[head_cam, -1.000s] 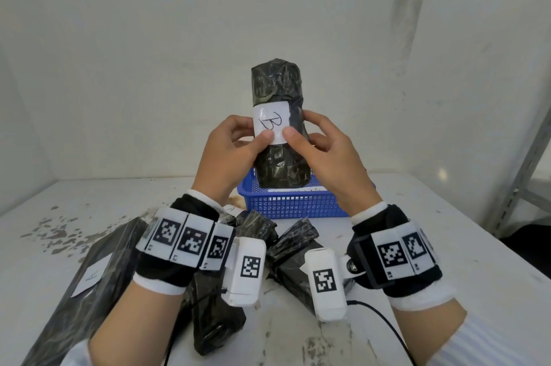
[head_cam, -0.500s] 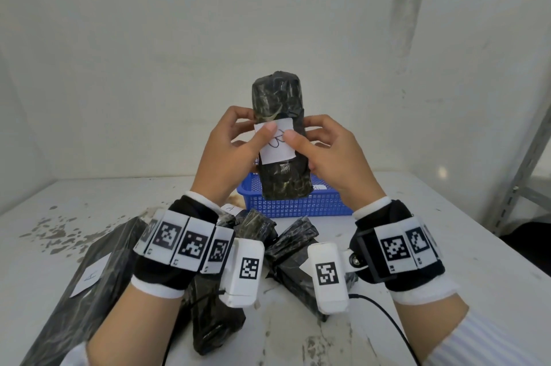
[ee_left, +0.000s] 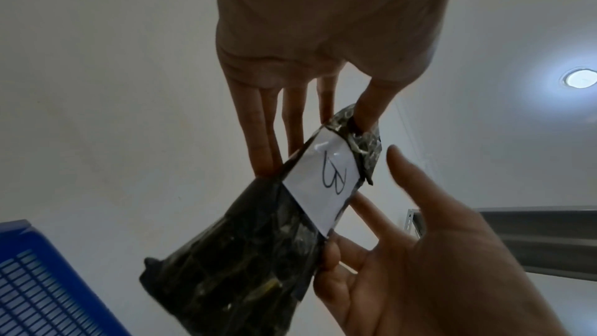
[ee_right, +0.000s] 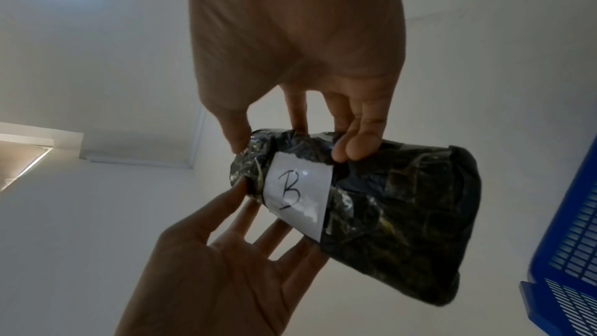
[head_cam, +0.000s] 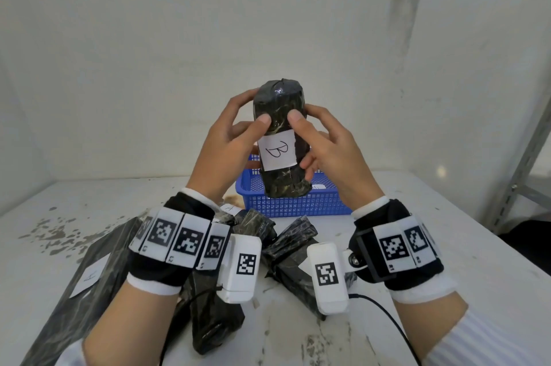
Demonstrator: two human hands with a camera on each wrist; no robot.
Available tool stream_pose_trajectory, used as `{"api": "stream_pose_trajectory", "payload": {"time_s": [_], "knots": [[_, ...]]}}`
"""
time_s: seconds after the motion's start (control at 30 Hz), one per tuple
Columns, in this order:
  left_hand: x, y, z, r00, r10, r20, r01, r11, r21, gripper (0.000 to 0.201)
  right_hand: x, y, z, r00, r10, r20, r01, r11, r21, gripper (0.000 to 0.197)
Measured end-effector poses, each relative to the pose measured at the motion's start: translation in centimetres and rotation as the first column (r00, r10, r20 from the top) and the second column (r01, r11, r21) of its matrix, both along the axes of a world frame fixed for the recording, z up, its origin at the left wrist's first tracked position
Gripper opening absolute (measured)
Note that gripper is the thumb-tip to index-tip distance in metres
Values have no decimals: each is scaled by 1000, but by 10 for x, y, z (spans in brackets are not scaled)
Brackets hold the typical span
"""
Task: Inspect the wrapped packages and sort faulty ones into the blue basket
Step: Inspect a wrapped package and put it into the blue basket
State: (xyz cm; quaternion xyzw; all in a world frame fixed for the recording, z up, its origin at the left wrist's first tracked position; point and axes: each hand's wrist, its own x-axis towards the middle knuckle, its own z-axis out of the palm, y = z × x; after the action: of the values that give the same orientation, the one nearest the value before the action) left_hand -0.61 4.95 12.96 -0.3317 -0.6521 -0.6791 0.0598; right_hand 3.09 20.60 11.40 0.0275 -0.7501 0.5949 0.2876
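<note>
I hold a black plastic-wrapped package (head_cam: 283,184) upright in the air, in front of the blue basket (head_cam: 292,204). A white label (head_cam: 277,151) marked "B" faces me. My left hand (head_cam: 252,122) grips its upper left side and my right hand (head_cam: 310,124) its right side, both thumbs pressing just above the label. In the left wrist view, the left hand's fingers (ee_left: 290,124) lie behind the package (ee_left: 252,252). In the right wrist view, the right hand's fingers (ee_right: 355,142) curl over the package (ee_right: 397,213). Its back face is hidden.
Several black wrapped packages lie on the white table near my wrists, among them a long flat one (head_cam: 89,261) at left and smaller ones (head_cam: 292,258). A labelled item (head_cam: 318,186) sits in the basket. A metal shelf post (head_cam: 530,163) stands at right.
The package has been turned in my hands and tipped so that its top end shows. Both thumbs have moved from the label to the wrap above it.
</note>
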Motion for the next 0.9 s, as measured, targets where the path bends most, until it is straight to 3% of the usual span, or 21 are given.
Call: {"api": "stream_pose_trajectory", "payload": {"time_s": [0.3, 0.9], "knots": [[-3, 0, -3, 999, 32, -26, -32, 999, -26, 33, 2, -1, 0, 1000, -25, 11, 25, 1000, 5, 35], [1, 2, -1, 998, -61, 32, 60, 998, 21, 27, 6, -2, 1, 998, 46, 34, -45, 999, -28, 25]]}}
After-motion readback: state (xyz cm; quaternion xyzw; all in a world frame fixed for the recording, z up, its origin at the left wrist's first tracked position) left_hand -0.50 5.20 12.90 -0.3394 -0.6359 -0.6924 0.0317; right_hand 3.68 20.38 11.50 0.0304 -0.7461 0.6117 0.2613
